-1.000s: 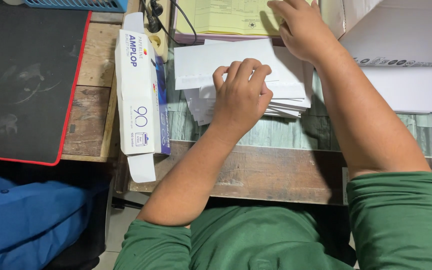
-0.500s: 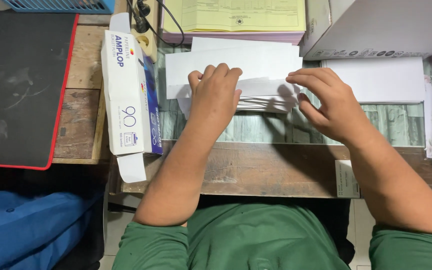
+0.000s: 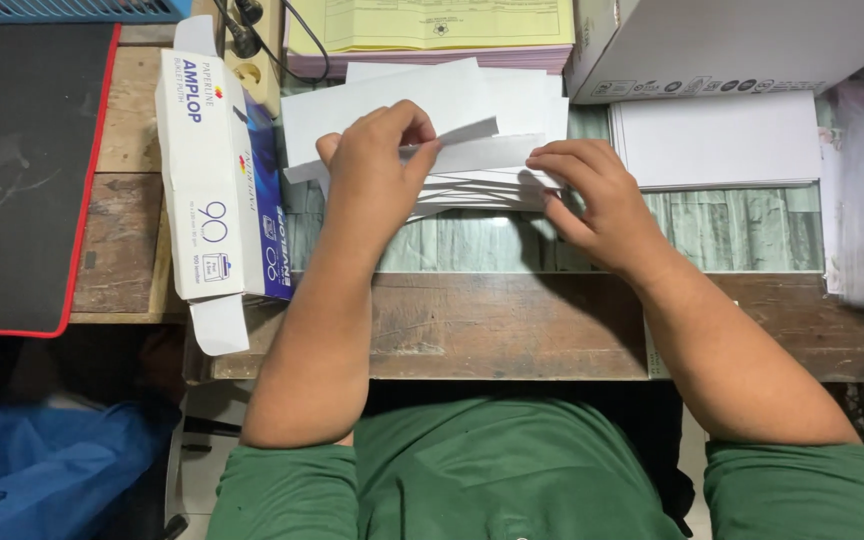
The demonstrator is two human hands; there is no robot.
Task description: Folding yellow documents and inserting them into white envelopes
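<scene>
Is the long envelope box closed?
No, the envelope box lies on the desk with its end flap hanging open.
</scene>
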